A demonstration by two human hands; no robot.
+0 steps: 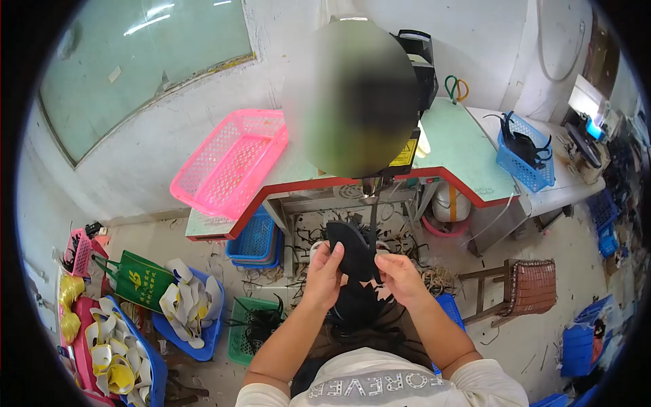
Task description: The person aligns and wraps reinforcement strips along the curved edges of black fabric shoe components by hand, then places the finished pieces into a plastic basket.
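My left hand (323, 275) grips the left edge of a flat black sole-shaped piece (349, 249), thumb on top. My right hand (399, 275) pinches the lower right edge of the same piece, near a narrow black strip that runs upward. The piece hangs just below the metal arm (369, 190) of a machine whose upper part is blurred. More black pieces (356, 305) lie in the lap under my hands.
A pink basket (230, 163) sits on the table's left side, a blue basket (525, 152) with black pieces at the right. Green-handled scissors (456, 88) stand at the back. On the floor are a green basket (239, 332), blue bins and a stool (532, 286).
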